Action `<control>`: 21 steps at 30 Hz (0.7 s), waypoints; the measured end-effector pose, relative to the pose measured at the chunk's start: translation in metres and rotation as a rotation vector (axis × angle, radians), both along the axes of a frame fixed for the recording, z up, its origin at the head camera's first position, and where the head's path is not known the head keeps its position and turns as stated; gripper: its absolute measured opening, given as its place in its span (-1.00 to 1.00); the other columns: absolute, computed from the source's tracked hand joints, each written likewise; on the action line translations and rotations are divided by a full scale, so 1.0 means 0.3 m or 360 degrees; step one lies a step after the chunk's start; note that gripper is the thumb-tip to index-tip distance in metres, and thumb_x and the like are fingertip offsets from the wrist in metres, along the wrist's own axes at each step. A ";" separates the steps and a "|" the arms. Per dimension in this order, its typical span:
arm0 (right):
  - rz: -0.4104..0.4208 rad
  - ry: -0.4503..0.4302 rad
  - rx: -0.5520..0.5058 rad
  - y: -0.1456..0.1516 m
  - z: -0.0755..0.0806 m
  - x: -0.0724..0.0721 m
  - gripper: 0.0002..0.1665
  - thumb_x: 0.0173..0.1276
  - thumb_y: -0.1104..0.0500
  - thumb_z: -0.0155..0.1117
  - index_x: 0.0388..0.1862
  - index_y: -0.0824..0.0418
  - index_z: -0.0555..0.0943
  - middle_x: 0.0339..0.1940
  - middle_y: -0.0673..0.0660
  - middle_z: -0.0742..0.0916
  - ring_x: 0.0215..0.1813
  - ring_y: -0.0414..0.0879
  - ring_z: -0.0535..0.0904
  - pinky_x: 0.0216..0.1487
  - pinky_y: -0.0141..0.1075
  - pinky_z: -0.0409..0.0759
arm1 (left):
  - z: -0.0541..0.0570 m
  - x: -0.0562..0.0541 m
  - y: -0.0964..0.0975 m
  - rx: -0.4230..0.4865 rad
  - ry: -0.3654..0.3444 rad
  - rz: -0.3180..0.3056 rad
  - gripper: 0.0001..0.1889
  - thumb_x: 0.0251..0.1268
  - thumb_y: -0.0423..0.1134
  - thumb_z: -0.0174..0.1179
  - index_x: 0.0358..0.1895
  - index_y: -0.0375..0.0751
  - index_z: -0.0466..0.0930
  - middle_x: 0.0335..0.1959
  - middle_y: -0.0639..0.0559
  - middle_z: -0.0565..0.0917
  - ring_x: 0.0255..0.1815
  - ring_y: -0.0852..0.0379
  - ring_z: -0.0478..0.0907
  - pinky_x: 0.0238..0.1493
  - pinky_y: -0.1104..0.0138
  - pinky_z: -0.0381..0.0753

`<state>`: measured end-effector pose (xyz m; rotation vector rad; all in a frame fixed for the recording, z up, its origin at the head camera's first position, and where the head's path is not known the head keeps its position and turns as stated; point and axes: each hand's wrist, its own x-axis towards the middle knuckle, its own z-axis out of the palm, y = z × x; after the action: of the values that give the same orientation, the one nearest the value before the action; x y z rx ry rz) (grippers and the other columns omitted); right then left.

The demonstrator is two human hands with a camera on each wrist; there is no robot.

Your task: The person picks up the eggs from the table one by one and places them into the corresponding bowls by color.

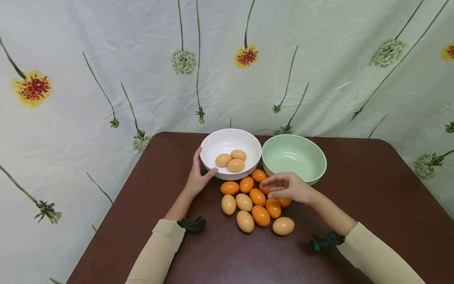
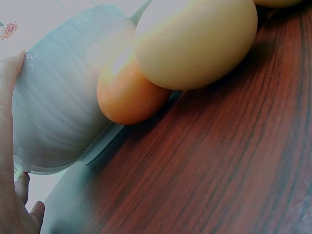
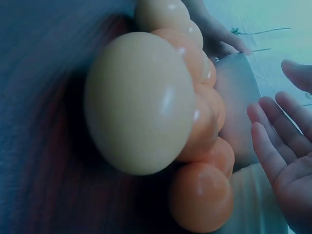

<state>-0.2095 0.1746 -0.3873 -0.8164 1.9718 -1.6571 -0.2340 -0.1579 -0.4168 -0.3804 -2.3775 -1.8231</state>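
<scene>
My left hand (image 1: pixel 198 177) holds the white bowl (image 1: pixel 209 167) at its left side, thumb near the front rim and fingers along the outer wall. Three light tan eggs (image 1: pixel 235 165) lie in that bowl. Over the egg cluster hovers my right hand (image 1: pixel 292 188), fingers loosely bent and nothing in its grasp; the right wrist view shows its palm and spread thumb. Beneath and in front of it lie several orange eggs (image 1: pixel 261 215) and several tan eggs (image 1: pixel 245 221). The hand hides part of an orange egg (image 1: pixel 263 189) near the green bowl (image 1: pixel 320 167).
The green bowl stands right beside the white one, with no eggs showing in it. Both bowls are near the back of the dark brown table (image 1: pixel 213 256). Behind the table hangs a flower-printed cloth (image 1: pixel 142 47). One tan egg (image 1: pixel 283 226) lies at the cluster's front right.
</scene>
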 end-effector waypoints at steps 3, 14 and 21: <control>0.0036 0.0011 -0.0018 0.011 -0.008 0.014 -0.51 0.24 0.40 0.35 0.11 0.60 0.50 0.12 0.57 0.56 0.16 0.14 0.58 0.17 -0.16 0.52 | 0.002 0.000 -0.003 -0.0005 0.0002 0.0001 -0.04 0.27 -0.35 0.22 0.54 -0.34 -0.31 0.57 -0.25 -0.21 0.56 -0.09 -0.20 0.50 0.09 -0.16; 0.0225 0.0042 -0.0140 0.095 -0.041 0.075 -0.54 0.24 0.45 0.32 0.07 0.67 0.47 0.00 0.65 0.57 0.12 0.01 0.62 0.14 -0.23 0.54 | 0.002 0.000 0.005 -0.0005 0.0000 -0.0001 -0.04 0.26 -0.35 0.22 0.53 -0.39 -0.30 0.56 -0.28 -0.21 0.56 -0.13 -0.19 0.49 0.07 -0.16; 0.0293 0.0039 -0.0165 0.134 -0.061 0.101 -0.57 0.25 0.48 0.29 0.06 0.68 0.47 -0.02 0.64 0.58 0.12 -0.03 0.62 0.15 -0.27 0.52 | 0.003 -0.001 -0.002 0.0001 0.0003 0.0000 -0.05 0.27 -0.35 0.21 0.53 -0.38 -0.31 0.57 -0.26 -0.21 0.56 -0.11 -0.20 0.50 0.07 -0.17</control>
<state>-0.1793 0.2149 -0.4054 -1.0288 1.7792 -1.6584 -0.2344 -0.1584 -0.4159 -0.3820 -2.3755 -1.8223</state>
